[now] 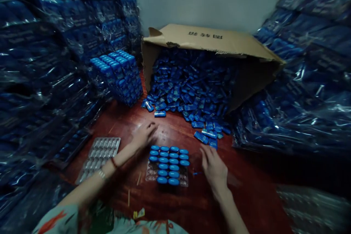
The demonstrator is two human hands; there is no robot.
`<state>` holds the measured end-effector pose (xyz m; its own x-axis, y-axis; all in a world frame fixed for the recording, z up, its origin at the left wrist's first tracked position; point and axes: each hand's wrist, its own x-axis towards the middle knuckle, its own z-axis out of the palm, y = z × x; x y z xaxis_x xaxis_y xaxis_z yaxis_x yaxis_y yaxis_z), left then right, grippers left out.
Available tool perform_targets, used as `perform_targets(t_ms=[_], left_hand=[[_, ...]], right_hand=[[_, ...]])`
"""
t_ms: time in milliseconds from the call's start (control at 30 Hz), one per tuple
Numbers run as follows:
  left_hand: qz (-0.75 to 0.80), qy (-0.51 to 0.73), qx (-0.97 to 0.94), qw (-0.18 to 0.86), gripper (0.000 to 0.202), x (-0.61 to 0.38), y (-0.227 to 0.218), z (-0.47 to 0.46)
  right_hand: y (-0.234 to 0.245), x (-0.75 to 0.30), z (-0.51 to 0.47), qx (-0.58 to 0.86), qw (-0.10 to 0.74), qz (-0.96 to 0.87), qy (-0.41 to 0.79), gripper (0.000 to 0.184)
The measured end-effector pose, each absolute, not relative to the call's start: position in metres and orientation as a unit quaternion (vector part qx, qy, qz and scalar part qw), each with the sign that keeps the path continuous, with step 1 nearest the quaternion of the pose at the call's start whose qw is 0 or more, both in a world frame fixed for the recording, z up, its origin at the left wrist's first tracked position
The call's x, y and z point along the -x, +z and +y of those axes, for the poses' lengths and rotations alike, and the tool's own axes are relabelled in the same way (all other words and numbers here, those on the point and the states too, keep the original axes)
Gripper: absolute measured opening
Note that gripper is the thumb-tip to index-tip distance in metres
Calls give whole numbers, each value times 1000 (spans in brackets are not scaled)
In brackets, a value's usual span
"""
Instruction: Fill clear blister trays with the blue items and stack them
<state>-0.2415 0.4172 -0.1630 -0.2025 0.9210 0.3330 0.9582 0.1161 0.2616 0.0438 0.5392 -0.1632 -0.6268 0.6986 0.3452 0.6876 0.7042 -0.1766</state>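
Observation:
A clear plastic tray [153, 175] lies on the table before me, partly filled with glossy blue oval pieces [173, 167]. Its two middle columns are filled; the outer columns hold pieces only at the far end. My left hand [144, 134] hovers beyond the tray's left side, its fingers loosely bent and apart, with nothing visible in them. To the right of the tray, my right hand [214, 166] reaches forward with fingers apart. Its fingertips are close to loose blue packets [201, 137]; whether they touch is unclear.
A cardboard box [208, 38] lies on its side, blue packets [189, 84] spilling out. A block of stacked blue pieces [117, 75] stands left of it. An unfilled clear tray [100, 155] lies at left. Plastic-wrapped stacks [55, 44] rise on both sides.

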Motion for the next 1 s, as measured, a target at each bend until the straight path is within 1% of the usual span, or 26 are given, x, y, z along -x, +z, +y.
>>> perform_targets(t_ms=[33, 133, 200, 233, 300, 433, 500, 567, 633, 700, 767, 900, 1000], left_hand=[[-757, -200, 621, 38, 32, 249, -164, 441], [-791, -108, 602, 13, 33, 259, -166, 504], [-802, -76, 592, -9, 29, 257, -166, 528], [-804, -73, 589, -20, 29, 255, -166, 533], [-810, -75, 580, -39, 30, 254, -166, 530], [-818, -84, 564, -83, 30, 263, -167, 472], [-814, -124, 558, -106, 30, 267, -169, 423], [-804, -270, 512, -138, 30, 266, -172, 372], [-796, -389, 438, -151, 29, 253, -174, 329], [-785, -492, 351, -135, 29, 229, -175, 302], [-770, -560, 286, -108, 27, 199, -175, 291], [-736, -623, 254, -83, 18, 153, -185, 304], [-728, -612, 298, -83, 13, 147, -197, 314]], right_hand=[[-163, -37, 556, 398, 163, -903, 5, 32], [-165, -14, 595, 394, 31, -918, -27, 36], [-168, -5, 605, 382, -22, -923, -30, 37], [-170, -5, 605, 376, -32, -926, -17, 36], [-173, -15, 598, 365, -17, -929, 50, 36], [-171, -67, 566, 383, 121, -882, 246, 31], [-165, -91, 545, 394, 149, -854, 306, 31], [-161, -103, 524, 377, 148, -850, 338, 30], [-160, -100, 507, 335, 163, -861, 346, 26], [-164, -89, 497, 277, 184, -883, 332, 22], [-170, -78, 493, 228, 181, -913, 286, 26], [-173, -68, 497, 160, 106, -975, 113, 39], [-160, -63, 502, 110, 38, -993, 12, 44]])
